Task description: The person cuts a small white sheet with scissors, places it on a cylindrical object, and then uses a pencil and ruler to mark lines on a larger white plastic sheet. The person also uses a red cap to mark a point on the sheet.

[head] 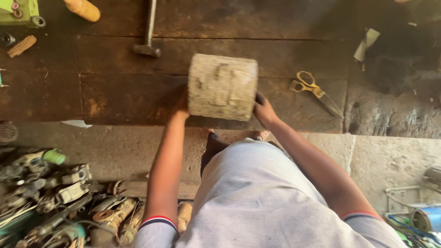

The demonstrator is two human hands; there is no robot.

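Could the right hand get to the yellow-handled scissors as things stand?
Probably yes, once freed. The right hand is pressed to the side of the grey cylindrical block, which the left hand also holds. The scissors lie just beyond it on the dark workbench, nothing between.

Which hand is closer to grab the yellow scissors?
The right hand. It grips the right side of the wooden block, and the scissors lie just right of it; the left hand is across the block.

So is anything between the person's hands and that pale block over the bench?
Nothing visible: the left hand and the right hand press directly on opposite sides of the pale block. The hammer and scissors lie apart.
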